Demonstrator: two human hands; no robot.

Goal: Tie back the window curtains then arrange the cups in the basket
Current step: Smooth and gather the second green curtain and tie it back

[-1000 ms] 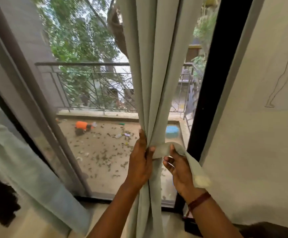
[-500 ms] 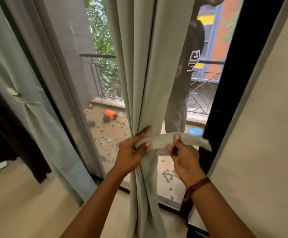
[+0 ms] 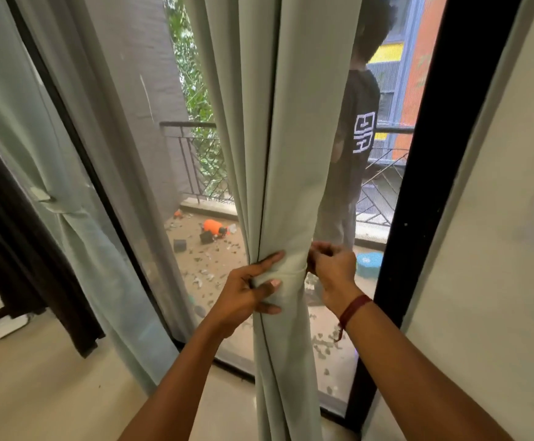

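a: curtain (image 3: 286, 173) is hanging bunched in front of the window (image 3: 176, 173), looking soft, light, probably slippy. where's the grip going?
b: left hand (image 3: 246, 292) is squeezing the bunch, right hand (image 3: 334, 268) is pinching the tie band (image 3: 287, 276) at its right edge. other curtain (image 3: 68, 224) is sitting tied further left, pale floor (image 3: 52, 393) below

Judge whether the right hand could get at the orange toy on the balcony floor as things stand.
Probably not. The right hand pinches the tie-back at the curtain, indoors, and what looks like a closed glass pane stands between it and the orange toy.
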